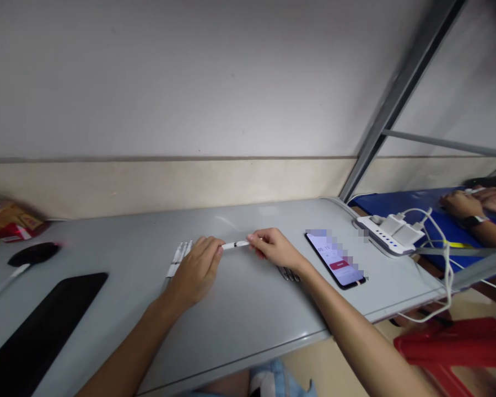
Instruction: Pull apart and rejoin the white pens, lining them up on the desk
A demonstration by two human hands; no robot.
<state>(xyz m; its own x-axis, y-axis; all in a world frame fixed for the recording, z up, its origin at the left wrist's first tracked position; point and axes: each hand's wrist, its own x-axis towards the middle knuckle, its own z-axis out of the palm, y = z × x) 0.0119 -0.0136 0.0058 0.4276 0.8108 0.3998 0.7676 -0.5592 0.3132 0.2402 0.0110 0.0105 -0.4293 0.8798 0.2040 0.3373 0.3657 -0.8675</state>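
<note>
The grey desk [248, 314] runs beneath me. Above it, my left hand [198, 267] and right hand [275, 247] are both closed in pinches. A phone [328, 256] lies right of them; slim white barrels [177, 260] lie beside my left. The pen [234, 245] spans between my fingers — one end in each grip.

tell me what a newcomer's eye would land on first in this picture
Probably the slim white pen-like stick with a dark band, held between the left hand and the right hand above the smooth grey tabletop. Next might come the black-edged phone with a lit screen, lying to the right of the hands, then the bright red plastic stool at the lower right.
</note>
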